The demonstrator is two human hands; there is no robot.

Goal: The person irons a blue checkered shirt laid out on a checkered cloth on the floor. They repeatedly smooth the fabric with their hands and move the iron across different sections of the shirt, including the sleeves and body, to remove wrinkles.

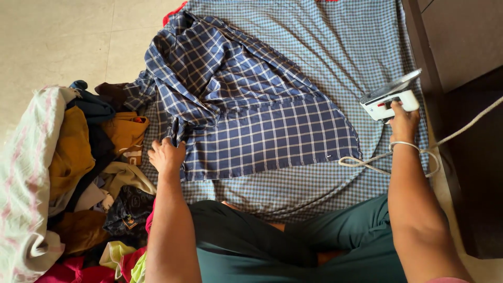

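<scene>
Half the iron (390, 98) behind right hand (403, 121)

You are looking down at a pale beige tiled floor (63, 36), its grout lines faint, lit by soft daylight that brightens the far left. A small-checked blue and white cloth (335, 31) is spread flat over the floor through the middle. Along the right edge stands dark brown wooden furniture (466, 47), its near part in deep shadow. At the near left you have a heaped pile of mixed coloured clothes (78, 178).
</scene>
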